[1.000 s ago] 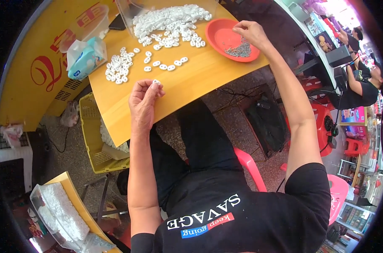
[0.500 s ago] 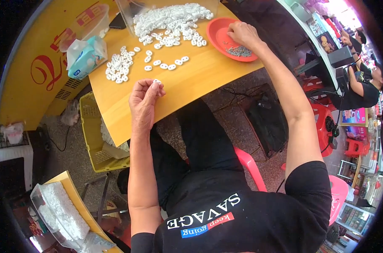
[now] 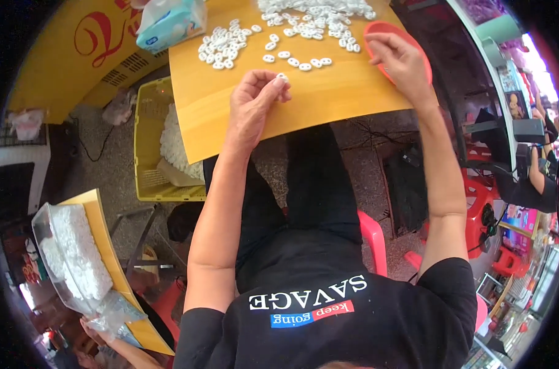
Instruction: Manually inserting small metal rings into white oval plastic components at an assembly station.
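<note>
My left hand (image 3: 253, 101) is over the yellow table, thumb and fingers pinching a small white oval plastic piece with two holes (image 3: 282, 77). At the red plate (image 3: 424, 56), my right hand (image 3: 405, 66) hangs over the left part, fingers curled together. Whatever those fingertips hold is too small to make out, and the hand covers much of the plate. Between the hands, a short curved row of white two-hole pieces (image 3: 305, 67) lies on the table. A loose pile of the same pieces (image 3: 220, 48) sits farther left, and a larger heap (image 3: 319, 23) lies at the back.
A blue tissue pack (image 3: 172, 27) stands at the table's far left. Below the table's left edge is a yellow crate (image 3: 145, 138) with white pieces inside. A clear bin of white material (image 3: 76, 252) is at lower left, near another person's hand (image 3: 95, 332).
The whole view has shifted, so the table appears higher and farther right. My right hand has moved nearer to me over the plate. My left hand keeps its pinch on the white piece.
</note>
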